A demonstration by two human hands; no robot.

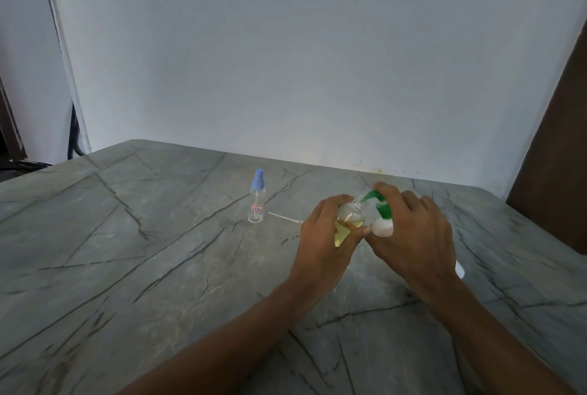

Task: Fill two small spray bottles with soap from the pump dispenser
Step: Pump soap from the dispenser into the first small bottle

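The left hand (324,232) reaches in from the lower middle, its forearm running diagonally up across the table (158,251). Its fingers and thumb are wrapped around a small clear bottle (349,220). This bottle is uncapped and tilted, with its threaded neck pointing up and to the right. Yellow liquid fills its lower part. The bottle's mouth sits right at the tip of the green spout of the pump dispenser (382,208). The right hand (416,235) comes in from the lower right and drapes over the dispenser with the back of the hand towards the camera. Its fingers are curled over the green pump head and its thumb is against the white body, so it grips the dispenser from above. Most of the dispenser is hidden behind this hand. The two thumbs nearly meet between bottle and dispenser. To the left, apart from both hands, the second spray bottle (256,201) stands upright on the table with its blue sprayer cap on, a small label on its side, and looks empty. A thin white tube (284,218) lies flat on the table between that bottle and the left hand.
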